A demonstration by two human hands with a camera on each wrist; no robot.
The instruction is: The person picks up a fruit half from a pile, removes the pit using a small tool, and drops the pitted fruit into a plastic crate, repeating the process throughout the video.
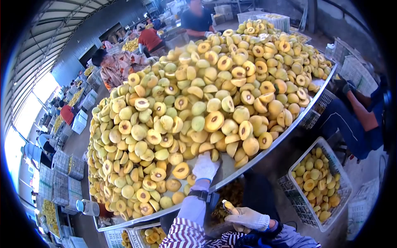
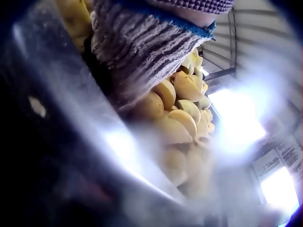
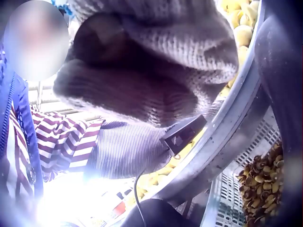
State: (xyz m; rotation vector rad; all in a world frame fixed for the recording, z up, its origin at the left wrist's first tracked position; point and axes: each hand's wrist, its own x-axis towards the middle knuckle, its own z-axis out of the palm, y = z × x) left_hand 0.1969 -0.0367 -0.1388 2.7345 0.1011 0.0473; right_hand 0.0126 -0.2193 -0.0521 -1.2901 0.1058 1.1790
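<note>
Halved yellow peaches (image 1: 165,124), many with the pit still in, are heaped on a metal-rimmed table (image 1: 231,178). My left hand (image 1: 206,167), in a white knit glove, reaches over the rim into the near edge of the heap. Its fingertips are right at some peach halves, and I cannot tell whether they grip one. In the left wrist view the glove (image 2: 137,52) lies against the fruit, fingers hidden. My gloved right hand (image 1: 252,219) holds a short tool with a yellow and dark end (image 1: 228,205) below the rim. In the right wrist view, the glove (image 3: 161,61) hides the tool.
A crate of peach halves (image 1: 316,177) stands at right. Below the rim is a crate of brown pits or scraps (image 3: 265,182). A capped bottle (image 1: 93,208) lies at the table's left corner. Other people work around the heap; one person's legs (image 1: 343,124) are at right.
</note>
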